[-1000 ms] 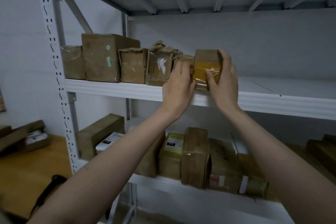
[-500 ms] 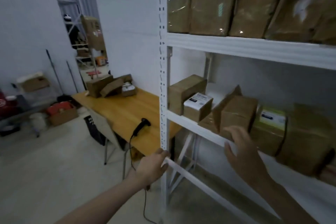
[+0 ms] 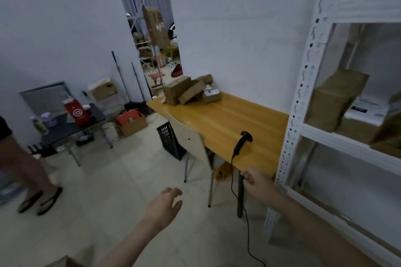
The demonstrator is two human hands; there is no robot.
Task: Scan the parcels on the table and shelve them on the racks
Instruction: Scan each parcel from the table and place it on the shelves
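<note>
Several brown cardboard parcels (image 3: 184, 91) lie piled at the far end of the wooden table (image 3: 219, 119). A black handheld scanner (image 3: 242, 141) rests near the table's front edge, its cable hanging down to the floor. The white metal rack (image 3: 301, 102) stands at the right with shelved brown parcels (image 3: 334, 97) on it. My left hand (image 3: 165, 207) hangs over the floor, fingers loosely apart and holding nothing. My right hand (image 3: 255, 181) is just below the table's front edge, near the cable, fingers curled with nothing visibly in them.
A beige chair (image 3: 191, 145) is tucked at the table's near side beside a black crate (image 3: 170, 143). Another person's legs in sandals (image 3: 32, 180) stand at the left. A low dark table (image 3: 69, 128) with a red bag and boxes sits by the wall.
My view has swung left from the rack toward the table. Both hands let go of the parcel left on the upper shelf and dropped low.
</note>
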